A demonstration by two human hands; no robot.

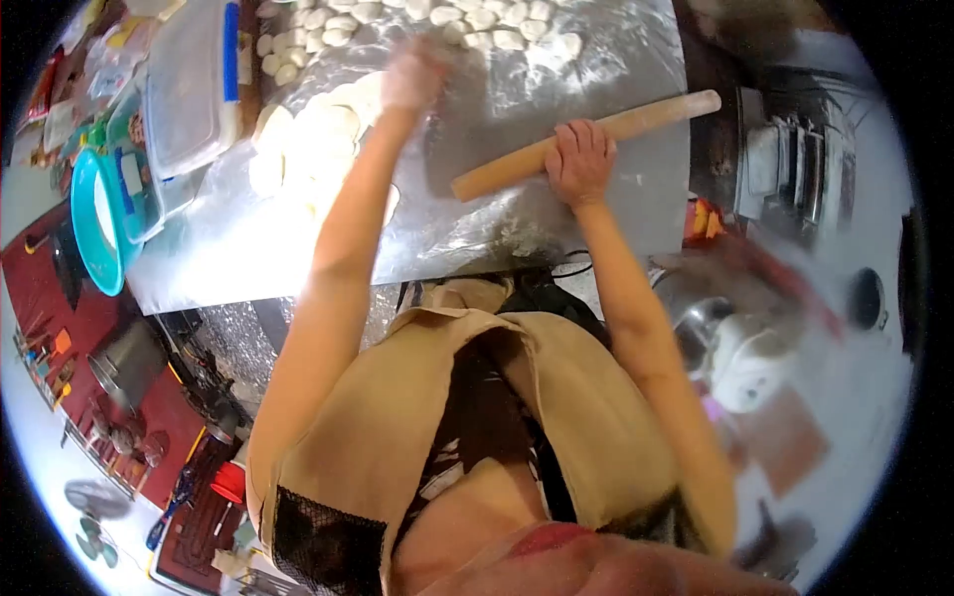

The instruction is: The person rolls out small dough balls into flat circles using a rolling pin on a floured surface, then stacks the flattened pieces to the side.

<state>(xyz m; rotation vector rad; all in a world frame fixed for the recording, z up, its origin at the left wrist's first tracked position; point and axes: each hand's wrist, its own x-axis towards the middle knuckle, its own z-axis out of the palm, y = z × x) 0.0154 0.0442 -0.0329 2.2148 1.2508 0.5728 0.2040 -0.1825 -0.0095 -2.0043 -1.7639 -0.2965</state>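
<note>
A long wooden rolling pin (636, 121) lies slanted on the metal-topped table (517, 243). My right hand (581, 159) rests on it near its middle, fingers curled over the wood. My left hand (415, 74) is smeared by motion beside the small dough pieces (507, 40) at the table's far side; its fingers cannot be made out. Flat rolled dough rounds (323, 139) overlap to the left of my left forearm, partly washed out by glare. White flour is scattered around the dough pieces.
At the left stand a clear plastic box with blue clips (189, 94) and a turquoise basin (96, 223) with something white inside. Metal racks (795, 169) are at the right. A blurred white object (750, 368) and a metal pot (696, 308) are at the lower right.
</note>
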